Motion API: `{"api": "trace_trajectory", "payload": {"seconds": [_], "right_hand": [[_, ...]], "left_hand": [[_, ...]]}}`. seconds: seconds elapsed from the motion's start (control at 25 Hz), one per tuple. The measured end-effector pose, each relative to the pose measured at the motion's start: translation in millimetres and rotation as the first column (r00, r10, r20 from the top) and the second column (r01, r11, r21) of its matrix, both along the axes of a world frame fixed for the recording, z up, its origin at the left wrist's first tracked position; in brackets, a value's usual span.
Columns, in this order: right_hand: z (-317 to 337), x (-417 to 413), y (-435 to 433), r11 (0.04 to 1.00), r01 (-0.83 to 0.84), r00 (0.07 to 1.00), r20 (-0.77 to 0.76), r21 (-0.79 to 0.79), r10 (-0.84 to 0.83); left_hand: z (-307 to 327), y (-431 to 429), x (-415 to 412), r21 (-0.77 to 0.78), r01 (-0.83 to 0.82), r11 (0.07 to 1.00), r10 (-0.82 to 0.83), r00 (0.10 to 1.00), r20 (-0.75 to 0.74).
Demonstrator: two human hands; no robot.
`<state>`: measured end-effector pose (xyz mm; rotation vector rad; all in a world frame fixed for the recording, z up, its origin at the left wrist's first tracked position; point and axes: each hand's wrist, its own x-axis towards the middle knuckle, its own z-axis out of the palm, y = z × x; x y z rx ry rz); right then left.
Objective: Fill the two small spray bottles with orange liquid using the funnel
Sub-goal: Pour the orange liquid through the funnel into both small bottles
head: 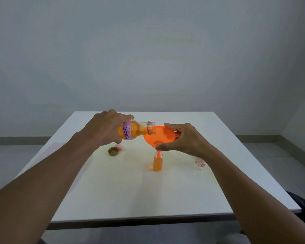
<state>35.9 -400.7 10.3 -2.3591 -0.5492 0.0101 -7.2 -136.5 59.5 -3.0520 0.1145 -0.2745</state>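
My left hand (105, 126) grips a clear source bottle (136, 130) of orange liquid with a purple "Spray" label, tipped on its side with its open mouth over the orange funnel (158, 136). My right hand (181, 140) holds the funnel by its rim and neck. The funnel's spout sits in the mouth of a small spray bottle (157, 162), upright at mid-table and mostly full of orange liquid. A second small clear bottle (200, 163) with a pink flower print stands to the right, partly hidden behind my right wrist.
A brown bottle cap (113, 151) lies upside down on the white table (113, 191), with a pink piece (120, 147) beside it under my left hand. The table's near edge runs just below my forearms. A grey wall stands behind.
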Motion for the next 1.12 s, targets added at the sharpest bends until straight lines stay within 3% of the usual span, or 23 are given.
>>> {"api": "trace_trajectory", "payload": {"seconds": [0.6, 1.12], "right_hand": [[-1, 0, 0, 1.0, -0.003, 1.0, 0.018, 0.018, 0.002], [4, -1, -2, 0.999, 0.004, 1.0, -0.007, 0.051, -0.004]], "left_hand": [[-1, 1, 0, 0.003, -0.003, 1.0, 0.003, 1.0, -0.016], [-25, 10, 1, -0.248, -0.027, 0.968, 0.035, 0.999, 0.031]]}}
